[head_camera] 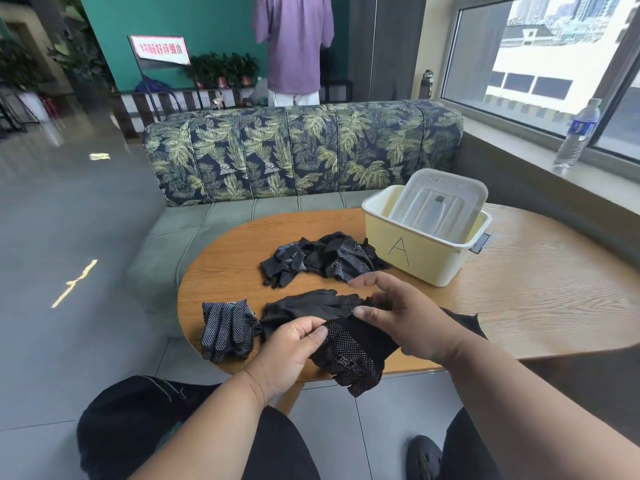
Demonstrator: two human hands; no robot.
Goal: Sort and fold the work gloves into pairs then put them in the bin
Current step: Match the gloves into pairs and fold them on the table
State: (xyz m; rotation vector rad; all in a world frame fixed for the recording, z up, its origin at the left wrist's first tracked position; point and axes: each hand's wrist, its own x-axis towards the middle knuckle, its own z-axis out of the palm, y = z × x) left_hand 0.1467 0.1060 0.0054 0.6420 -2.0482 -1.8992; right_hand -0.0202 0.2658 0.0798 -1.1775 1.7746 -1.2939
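A black dotted work glove [353, 355] hangs over the table's near edge. My left hand [291, 351] pinches its left edge between thumb and forefinger. My right hand [405, 320] holds the glove's upper right part, thumb on top, fingers half spread. Just behind it lies a plain-side black glove [308, 304]. A dotted pair [227, 329] lies flat at the near left. A loose heap of black gloves [322, 258] sits mid-table. The pale yellow bin [415, 258] marked "A" stands at the right, its white lid [440, 206] propped inside.
The wooden table [536, 289] is oval, with bare surface to the right. A leaf-print sofa [301, 150] stands behind it. A water bottle [576, 133] is on the window ledge. A person in a purple shirt [294, 46] stands beyond the sofa.
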